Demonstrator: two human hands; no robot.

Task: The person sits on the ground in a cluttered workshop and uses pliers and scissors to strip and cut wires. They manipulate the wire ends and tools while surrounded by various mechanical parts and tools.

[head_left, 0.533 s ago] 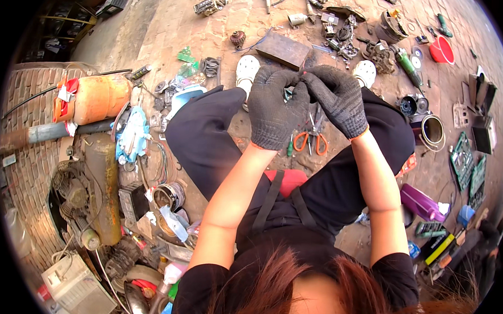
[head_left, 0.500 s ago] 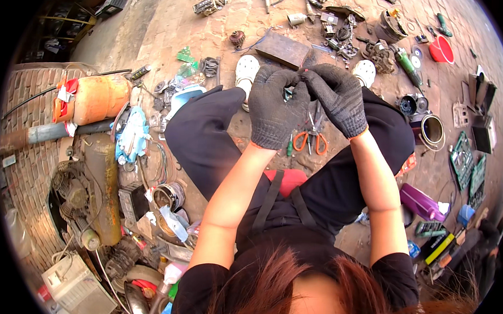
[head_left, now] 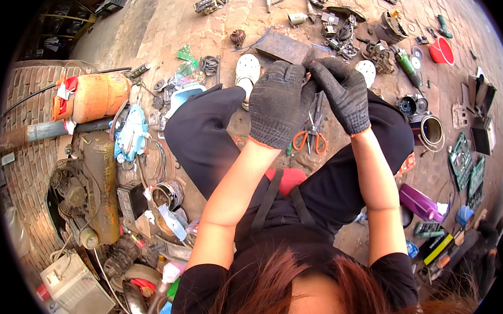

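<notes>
Both of my hands wear dark grey knit gloves with orange cuffs and meet in front of my knees. The fingers of my left hand (head_left: pixel 277 105) are curled together, with the back of the hand turned up. Thumb and forefinger of my right hand (head_left: pixel 344 96) pinch close beside them. Whatever sits between the fingertips is tiny and mostly hidden. Just beyond the hands lies a dark metal block (head_left: pixel 281 47) on the ground. Below them, between my legs, are orange-handled scissors (head_left: pixel 310 138) and a green-handled screwdriver (head_left: pixel 289 147).
To the left stand an orange gas cylinder (head_left: pixel 97 98) and a rusty tank (head_left: pixel 101 190). Ahead lie motor parts (head_left: pixel 382 56), a green angle grinder (head_left: pixel 408 67) and a red bowl (head_left: pixel 441 50). At right are a green tool case (head_left: pixel 462 160) and a purple container (head_left: pixel 422 202).
My left hand has rolled so its back shows more and its thumb less. My right fingers have shifted slightly, and the hands remain together.
</notes>
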